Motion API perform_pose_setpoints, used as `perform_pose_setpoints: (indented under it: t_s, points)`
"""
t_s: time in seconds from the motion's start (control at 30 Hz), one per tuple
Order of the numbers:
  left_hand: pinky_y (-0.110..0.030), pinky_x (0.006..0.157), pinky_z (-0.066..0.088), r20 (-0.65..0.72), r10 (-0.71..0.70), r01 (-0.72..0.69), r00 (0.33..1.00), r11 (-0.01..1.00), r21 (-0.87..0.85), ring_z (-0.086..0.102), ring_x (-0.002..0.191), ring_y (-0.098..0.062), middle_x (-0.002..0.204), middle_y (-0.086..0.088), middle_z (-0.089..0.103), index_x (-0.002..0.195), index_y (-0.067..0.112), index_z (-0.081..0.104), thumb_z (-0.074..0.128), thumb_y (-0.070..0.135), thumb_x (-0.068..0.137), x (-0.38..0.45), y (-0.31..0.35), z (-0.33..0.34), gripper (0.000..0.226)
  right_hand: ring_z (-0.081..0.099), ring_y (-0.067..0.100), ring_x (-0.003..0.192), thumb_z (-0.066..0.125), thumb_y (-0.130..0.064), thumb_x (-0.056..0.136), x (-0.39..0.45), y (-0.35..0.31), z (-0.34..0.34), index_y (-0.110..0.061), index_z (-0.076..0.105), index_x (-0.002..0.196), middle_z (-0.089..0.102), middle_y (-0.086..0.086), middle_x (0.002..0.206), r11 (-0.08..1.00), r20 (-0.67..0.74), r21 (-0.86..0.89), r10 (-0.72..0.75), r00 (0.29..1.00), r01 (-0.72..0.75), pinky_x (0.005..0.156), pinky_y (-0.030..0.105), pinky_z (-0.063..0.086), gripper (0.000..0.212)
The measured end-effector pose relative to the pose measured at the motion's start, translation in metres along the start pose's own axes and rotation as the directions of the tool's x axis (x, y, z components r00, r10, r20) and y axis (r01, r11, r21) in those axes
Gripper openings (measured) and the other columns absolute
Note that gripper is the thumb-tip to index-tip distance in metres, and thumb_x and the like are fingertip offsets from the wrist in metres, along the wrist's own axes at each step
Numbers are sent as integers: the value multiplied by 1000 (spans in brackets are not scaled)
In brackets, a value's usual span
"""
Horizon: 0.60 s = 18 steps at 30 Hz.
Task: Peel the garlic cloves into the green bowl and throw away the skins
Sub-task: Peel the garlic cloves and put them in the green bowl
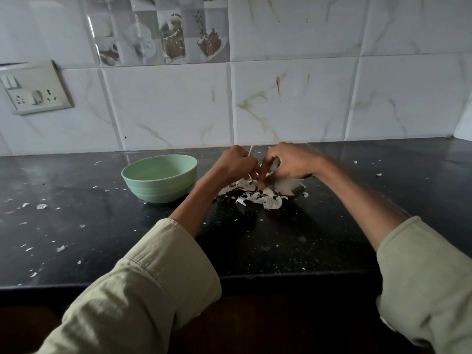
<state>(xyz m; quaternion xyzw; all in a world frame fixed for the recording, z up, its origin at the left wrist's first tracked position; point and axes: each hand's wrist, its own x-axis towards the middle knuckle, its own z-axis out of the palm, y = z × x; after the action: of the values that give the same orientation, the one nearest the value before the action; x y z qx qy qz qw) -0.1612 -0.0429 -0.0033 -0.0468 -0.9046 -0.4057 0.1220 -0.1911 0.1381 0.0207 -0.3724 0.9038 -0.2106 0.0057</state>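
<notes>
A green bowl (159,178) stands on the black counter, left of my hands. My left hand (236,163) has its fingers curled round a garlic piece, whose thin pale stem (249,151) pokes up above the fist. My right hand (288,161) meets it fingertip to fingertip, with thumb and fingers pinching at the same piece. The clove itself is hidden between the fingers. A heap of white garlic skins (263,195) lies on the counter right under both hands. The inside of the bowl shows nothing I can make out.
Small skin flakes (42,206) are scattered over the black counter (281,238), mostly to the left. A tiled wall rises close behind my hands, with a socket plate (35,92) at the left. The counter's front edge runs under my sleeves.
</notes>
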Motion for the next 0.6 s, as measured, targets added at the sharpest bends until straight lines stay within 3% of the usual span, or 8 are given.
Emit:
perform_pose_setpoints:
  t_s: [0.13, 0.27, 0.33, 0.43, 0.53, 0.6]
  points:
    - [-31, 75, 58, -49, 5, -5, 999, 1000, -5, 67, 64, -12, 67, -2, 76, 74, 18, 78, 51, 10, 92, -1, -2, 0, 33, 67, 11, 94, 90, -31, 77, 3, 3, 3, -24, 82, 99, 77, -6, 100, 1000, 44, -8, -25, 999, 25, 66, 7, 42, 24]
    - [-25, 68, 54, -74, 2, -3, 997, 1000, -9, 66, 62, -9, 69, -2, 77, 82, 15, 78, 51, 8, 92, -1, -3, 2, 30, 69, 13, 98, 88, -33, 79, 4, 6, 5, -30, 81, 98, 78, -8, 101, 999, 96, -30, -35, 995, 38, 86, 29, 50, 20]
    - [-23, 65, 52, -81, 8, -8, 997, 1000, -1, 65, 61, -8, 70, -1, 77, 83, 15, 78, 51, 6, 93, -1, -3, 3, 30, 69, 11, 95, 88, -34, 79, 3, 6, 5, -29, 81, 96, 78, -8, 99, 999, 91, -15, -42, 995, 44, 83, 27, 50, 19]
    - [-26, 69, 56, -124, 17, -19, 992, 1000, -15, 67, 66, -8, 72, 1, 77, 86, 18, 78, 54, 8, 96, 0, -6, 3, 28, 66, 6, 86, 88, -30, 81, 2, 9, -2, -19, 78, 97, 75, -6, 95, 999, -36, 22, -25, 999, 26, 74, 19, 48, 22]
    - [-23, 64, 54, -140, 20, -34, 990, 995, -97, 67, 63, -6, 76, 0, 77, 93, 13, 78, 56, 12, 100, 2, -11, 2, 24, 65, 12, 80, 85, -22, 83, 0, 14, -9, -14, 73, 94, 75, 4, 92, 984, -229, 175, 57, 972, -17, 78, 31, 54, 18]
    - [-17, 59, 49, -117, 35, -55, 993, 984, -169, 66, 61, -4, 79, -3, 77, 96, 10, 77, 59, 16, 103, 2, -11, 0, 20, 65, 10, 72, 82, -16, 86, -3, 15, -11, -11, 73, 96, 77, 6, 85, 962, -279, 271, 111, 954, -32, 70, 29, 53, 14]
